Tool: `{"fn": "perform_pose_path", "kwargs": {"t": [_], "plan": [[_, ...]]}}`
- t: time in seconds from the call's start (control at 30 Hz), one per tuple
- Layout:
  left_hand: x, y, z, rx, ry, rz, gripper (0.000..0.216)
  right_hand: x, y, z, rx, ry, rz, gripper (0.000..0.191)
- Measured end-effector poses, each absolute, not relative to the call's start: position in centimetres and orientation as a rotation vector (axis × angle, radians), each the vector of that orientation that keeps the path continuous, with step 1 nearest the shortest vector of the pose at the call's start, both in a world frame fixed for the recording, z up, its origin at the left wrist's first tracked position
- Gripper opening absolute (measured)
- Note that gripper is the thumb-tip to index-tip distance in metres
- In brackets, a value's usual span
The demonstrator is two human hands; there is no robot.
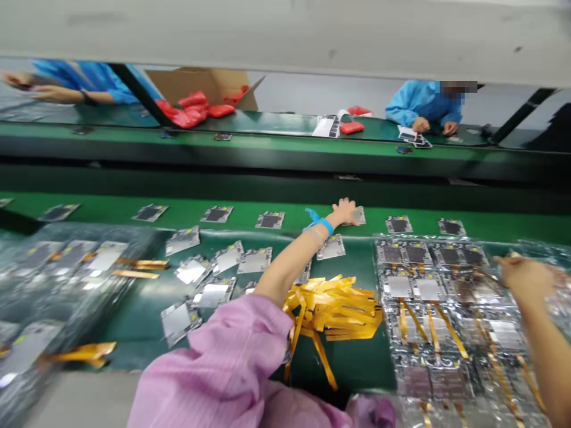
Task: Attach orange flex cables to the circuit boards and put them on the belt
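Observation:
My left hand [345, 211], wearing a blue wristband, reaches across to the green belt. Its fingers are spread over a circuit board [360, 215] lying in the row there. My right hand [529, 276] is blurred above the right side of the clear plastic trays [392, 351], its fingers drawn together; what they hold is hidden. Boards with gold flex cables [451, 330] fill those trays. Below my left forearm lies a heap of loose gold flex cables [339, 309]. Several loose silver-faced boards [181, 321] are scattered left of it.
More boards [270, 220] lie spaced along the green belt [187, 202]. Further plastic trays [27, 285] with boards stand at left. Beyond the partition, two co-workers in blue sleeves [404, 112] work near a cardboard box [227, 80] and red packets [191, 113]. A pale beam [285, 35] crosses overhead.

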State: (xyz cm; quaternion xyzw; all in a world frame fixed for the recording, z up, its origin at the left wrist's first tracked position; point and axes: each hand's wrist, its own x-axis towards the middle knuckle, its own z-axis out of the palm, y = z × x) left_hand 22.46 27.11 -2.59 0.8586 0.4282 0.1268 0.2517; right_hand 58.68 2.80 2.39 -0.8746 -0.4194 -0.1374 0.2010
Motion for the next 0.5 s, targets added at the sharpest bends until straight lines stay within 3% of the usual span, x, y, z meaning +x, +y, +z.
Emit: {"fn": "perform_pose_path", "kwargs": {"t": [0.07, 0.17, 0.27, 0.37, 0.5], "plan": [[21.2, 27.1, -1.6, 2.308, 1.133, 0.374, 0.036, 56.8, 3.5, 2.8, -2.491, -1.137, -0.386, 0.063], [17.8, 26.7, 0.0, 2.256, 1.113, 0.494, 0.027, 48.8, 3.7, 2.9, -2.252, -1.415, -0.355, 0.031], [12.2, 24.4, 1.3, 2.184, 1.139, 0.652, 0.021, 36.2, 3.4, 2.0, -1.761, -1.936, 0.117, 0.018], [5.5, 20.4, 2.1, 2.078, 1.145, 0.738, 0.021, 24.7, 3.6, -0.1, -1.566, -2.4, 0.656, 0.019], [-2.2, 14.4, 2.5, 1.786, 1.186, 0.796, 0.024, 16.9, 4.7, -3.3, -1.594, -2.514, 0.755, 0.014]]}}
